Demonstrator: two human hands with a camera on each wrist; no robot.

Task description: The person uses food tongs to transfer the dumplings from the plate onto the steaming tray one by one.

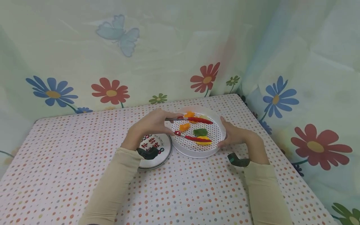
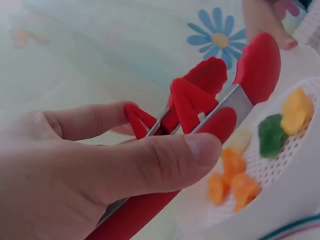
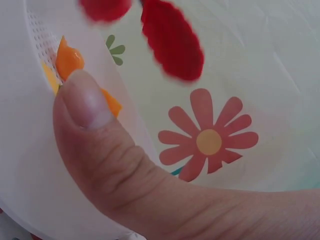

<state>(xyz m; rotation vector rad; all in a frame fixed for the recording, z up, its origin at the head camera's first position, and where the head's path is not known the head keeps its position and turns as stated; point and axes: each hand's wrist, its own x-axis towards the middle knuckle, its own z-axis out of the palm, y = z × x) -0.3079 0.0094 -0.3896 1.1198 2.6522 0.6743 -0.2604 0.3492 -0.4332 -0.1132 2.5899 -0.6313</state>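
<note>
In the head view my left hand holds red-tipped metal tongs between thumb and fingers. The two tong arms are spread apart over a round white perforated basket. Up close in the left wrist view, the tongs' scalloped red tips have nothing between them. Inside the basket lie orange pieces, a green piece, a yellow piece and a pale one. My right hand grips the basket's right side, its thumb pressed on the wall.
A white plate with dark rim lines and red characters stands left of the basket, partly beneath my left wrist. A dotted cloth covers the table. Behind and to the right hangs a flowered curtain.
</note>
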